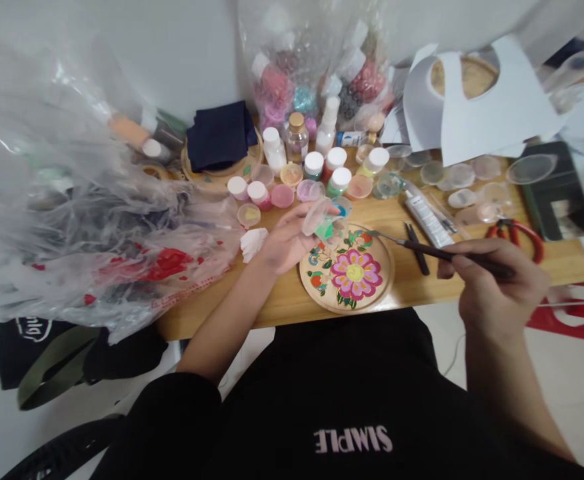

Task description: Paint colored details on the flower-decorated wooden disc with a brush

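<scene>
My left hand (292, 240) is closed around a small clear plastic cup (326, 229) with green colour inside, held above a round wooden plaque (387, 283). On that plaque is a flower design (355, 272) in pink, yellow, orange and green with gold outlines. My right hand (492, 280) grips a palette knife (437, 252) by its dark handle. Its thin metal blade points left and reaches over the plaque's upper right edge, near an orange bud. Whether the tip touches the surface I cannot tell. Tweezers (416, 248) lie just left of the right hand.
White-capped jars (341, 179) and small colour cups (282, 195) crowd behind the plaque. A white tube (428, 217), red-handled pliers (516, 233) and a dark phone (557, 193) lie rightward. Plastic bags (172, 267) cover the left; white paper (492, 113) stands at back right.
</scene>
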A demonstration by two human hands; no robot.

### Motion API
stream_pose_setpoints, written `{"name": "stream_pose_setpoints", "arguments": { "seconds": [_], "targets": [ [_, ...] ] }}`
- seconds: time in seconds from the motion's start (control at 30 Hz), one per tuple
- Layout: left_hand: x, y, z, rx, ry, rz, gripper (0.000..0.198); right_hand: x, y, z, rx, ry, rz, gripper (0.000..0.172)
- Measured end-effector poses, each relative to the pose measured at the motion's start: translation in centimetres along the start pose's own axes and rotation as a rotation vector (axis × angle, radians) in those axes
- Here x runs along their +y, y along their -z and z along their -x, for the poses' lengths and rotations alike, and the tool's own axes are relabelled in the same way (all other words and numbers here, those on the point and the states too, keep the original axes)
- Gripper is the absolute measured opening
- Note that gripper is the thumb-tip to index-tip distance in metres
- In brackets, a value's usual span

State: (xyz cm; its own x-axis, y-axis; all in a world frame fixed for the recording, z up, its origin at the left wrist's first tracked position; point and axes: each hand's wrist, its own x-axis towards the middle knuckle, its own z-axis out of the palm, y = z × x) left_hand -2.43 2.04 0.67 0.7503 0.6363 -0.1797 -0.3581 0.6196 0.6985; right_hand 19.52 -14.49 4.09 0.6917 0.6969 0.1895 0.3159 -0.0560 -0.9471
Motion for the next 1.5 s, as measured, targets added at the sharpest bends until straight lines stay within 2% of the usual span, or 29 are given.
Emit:
{"name": "stream_pose_setpoints", "arguments": {
  "seconds": [0.17,0.33,0.47,0.73,0.83,0.97,1.13,1.23,1.4,1.5],
  "targets": [
    [-0.1,0.0,-0.1,0.007,0.014,0.021,0.023,-0.1,-0.3,-0.1,0.017,-0.024,0.017,0.012],
    [0.0,-0.2,0.0,0.014,-0.001,0.021,0.025,-0.1,-0.1,-0.2,-0.025,-0.025,0.070,0.011],
    [0.1,-0.3,0.0,0.013,0.011,0.004,0.026,-1.1,-0.3,-0.6,-0.055,-0.028,0.164,0.010],
    [0.2,-0.5,0.0,0.037,0.012,0.021,0.016,-5.5,-2.0,-3.9,-0.298,0.046,0.366,0.012],
    [0.3,-0.7,0.0,0.028,-0.020,-0.009,0.016,-6.3,-2.4,-4.6,-0.372,0.121,0.419,0.014],
    [0.2,-0.7,0.1,0.017,-0.034,-0.022,0.018,-6.7,-2.6,-4.9,-0.423,0.149,0.436,0.012],
    [0.2,-0.5,0.0,0.037,-0.013,-0.004,0.014,-6.5,-2.9,-5.3,-0.432,0.051,0.359,0.013],
    [0.2,-0.7,0.0,0.045,-0.004,0.021,0.011,-6.1,-3.0,-5.7,-0.390,-0.016,0.343,0.011],
    [0.4,-0.8,0.2,-0.017,-0.032,-0.010,0.024,-5.8,-3.3,-5.8,-0.336,-0.082,0.355,0.007],
    [0.5,-0.6,0.3,0.016,-0.022,-0.052,0.028,-5.5,-3.5,-5.8,-0.345,-0.148,0.318,0.005]
  ]
}}
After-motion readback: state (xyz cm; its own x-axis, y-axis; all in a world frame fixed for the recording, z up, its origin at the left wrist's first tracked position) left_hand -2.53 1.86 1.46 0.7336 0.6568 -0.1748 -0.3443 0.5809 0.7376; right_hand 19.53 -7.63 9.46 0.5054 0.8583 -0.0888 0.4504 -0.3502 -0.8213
